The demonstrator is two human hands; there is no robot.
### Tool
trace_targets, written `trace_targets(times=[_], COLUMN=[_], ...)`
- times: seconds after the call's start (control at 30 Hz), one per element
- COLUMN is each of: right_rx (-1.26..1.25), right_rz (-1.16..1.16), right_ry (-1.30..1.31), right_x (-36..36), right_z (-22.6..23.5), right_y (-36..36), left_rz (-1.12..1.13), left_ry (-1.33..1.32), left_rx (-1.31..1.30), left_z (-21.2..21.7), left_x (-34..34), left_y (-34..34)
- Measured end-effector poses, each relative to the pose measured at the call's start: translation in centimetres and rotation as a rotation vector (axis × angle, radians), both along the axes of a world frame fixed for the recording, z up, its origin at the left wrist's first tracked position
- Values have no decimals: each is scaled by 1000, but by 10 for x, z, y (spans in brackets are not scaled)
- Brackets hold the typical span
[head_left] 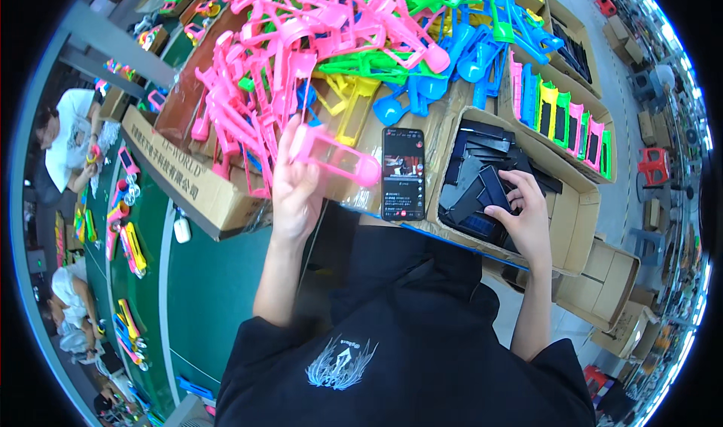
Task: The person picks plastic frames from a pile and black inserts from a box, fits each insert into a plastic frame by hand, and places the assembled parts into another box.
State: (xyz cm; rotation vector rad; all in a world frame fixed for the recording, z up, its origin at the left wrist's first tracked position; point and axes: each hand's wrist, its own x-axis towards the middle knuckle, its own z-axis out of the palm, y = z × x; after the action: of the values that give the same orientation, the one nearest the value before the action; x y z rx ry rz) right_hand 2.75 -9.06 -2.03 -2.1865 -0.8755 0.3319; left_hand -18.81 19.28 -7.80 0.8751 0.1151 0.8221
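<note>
My left hand (pixel 295 186) holds a pink plastic frame part (pixel 335 156) with a round end, lifted just in front of a big heap of pink plastic parts (pixel 279 43). My right hand (pixel 523 216) reaches into a cardboard box (pixel 576 224) full of small black flat panels (pixel 482 178), its fingers on one of them. A smartphone (pixel 403 172) with a lit screen lies flat between the two hands.
Green, blue and yellow plastic parts (pixel 444 58) lie behind the pink heap. A second box (pixel 561 114) holds upright coloured pieces. A long cardboard box (pixel 188 182) sits at left. Other people (pixel 68 141) sit at left by a green table.
</note>
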Motion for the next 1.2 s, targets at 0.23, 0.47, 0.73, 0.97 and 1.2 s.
trace_targets(times=[0.23,0.47,0.73,0.97,1.2], right_rx=[-23,397,356,263,273], right_rz=[-64,-32,68,181,185], right_ry=[213,553,829,799,755], right_x=[37,29,-10,-21,-26], right_z=[-12,-7,-3,-13,4], right_y=[-27,-12,11,13,10], left_rz=[424,239,143,-138,-480], left_ry=[517,902,1154,610,462], left_rx=[146,365,428,-8,-29], left_z=[-32,-33,-25,5,36], left_x=[-15,-37,-29,-1,36], left_y=[-21,-30,-39,-86,-135])
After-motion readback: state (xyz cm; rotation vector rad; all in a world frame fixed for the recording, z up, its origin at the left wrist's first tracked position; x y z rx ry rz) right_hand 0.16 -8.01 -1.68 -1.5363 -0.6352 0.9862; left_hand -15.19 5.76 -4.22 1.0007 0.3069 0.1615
